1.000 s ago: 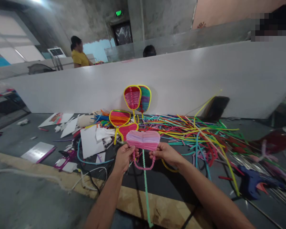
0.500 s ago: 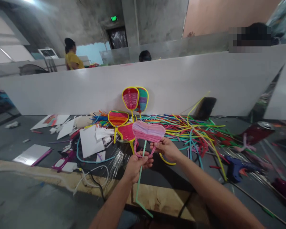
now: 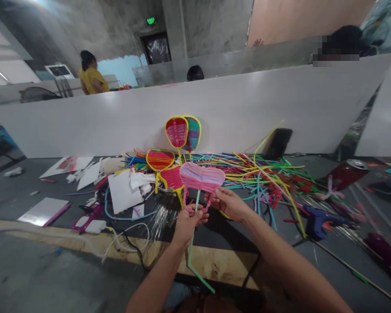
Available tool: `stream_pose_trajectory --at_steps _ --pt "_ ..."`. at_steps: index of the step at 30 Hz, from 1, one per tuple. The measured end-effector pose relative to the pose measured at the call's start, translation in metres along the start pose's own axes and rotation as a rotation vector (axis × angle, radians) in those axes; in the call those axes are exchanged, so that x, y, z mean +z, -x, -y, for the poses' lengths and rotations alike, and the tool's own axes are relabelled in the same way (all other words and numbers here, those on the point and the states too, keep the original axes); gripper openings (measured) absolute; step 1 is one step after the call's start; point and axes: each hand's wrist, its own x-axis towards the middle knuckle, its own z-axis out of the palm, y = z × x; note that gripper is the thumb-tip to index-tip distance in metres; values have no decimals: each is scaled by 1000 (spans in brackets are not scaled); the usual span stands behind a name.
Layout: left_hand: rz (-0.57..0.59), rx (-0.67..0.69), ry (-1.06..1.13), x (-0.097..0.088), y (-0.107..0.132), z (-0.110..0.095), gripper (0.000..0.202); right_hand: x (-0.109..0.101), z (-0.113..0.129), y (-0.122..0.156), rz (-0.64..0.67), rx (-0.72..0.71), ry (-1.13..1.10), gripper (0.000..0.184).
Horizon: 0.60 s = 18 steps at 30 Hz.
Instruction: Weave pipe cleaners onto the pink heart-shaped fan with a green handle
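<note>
I hold a pink heart-shaped fan (image 3: 202,177) woven from pipe cleaners, raised over the table. My right hand (image 3: 230,202) pinches its lower right edge. My left hand (image 3: 188,222) is closed round the pink loop and the mint-green stem (image 3: 191,248) below the heart. The stem runs down past the table edge and bends at its lower end. Behind the heart, several finished fans with yellow rims (image 3: 181,133) lean against the white partition (image 3: 247,108) or lie flat.
A heap of loose coloured pipe cleaners (image 3: 263,178) spreads to the right. A blue glue gun (image 3: 317,221) and a red can (image 3: 345,174) lie further right. White paper scraps (image 3: 124,191), cables and a booklet (image 3: 44,211) lie left. People sit beyond the partition.
My left hand slid from the heart's lower left edge down to the loop and stem. The fan shifted slightly right and the stem's lower end bent.
</note>
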Motion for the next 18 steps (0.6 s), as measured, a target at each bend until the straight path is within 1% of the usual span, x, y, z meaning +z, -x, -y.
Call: stream_pose_trajectory --at_steps 2,4,6,9,12,15,18 --pt "8 9 17 1 1 0 33 1 -6 3 15 30 41 25" --pt "31 -3 33 1 2 -1 32 2 -13 5 4 49 60 26" --pt "58 -50 58 1 3 -3 31 2 -20 5 -5 47 36 27" --pt "73 -133 103 0 2 -8 28 2 -23 5 -6 45 -4 27" --pt "29 -157 107 -2 -1 -9 25 3 -23 6 -16 54 -21 28" --pt "-44 -108 78 -1 -6 -3 27 3 -26 7 -19 74 -31 28" --pt "-86 -47 78 0 -11 6 32 3 -30 7 -17 74 -26 29"
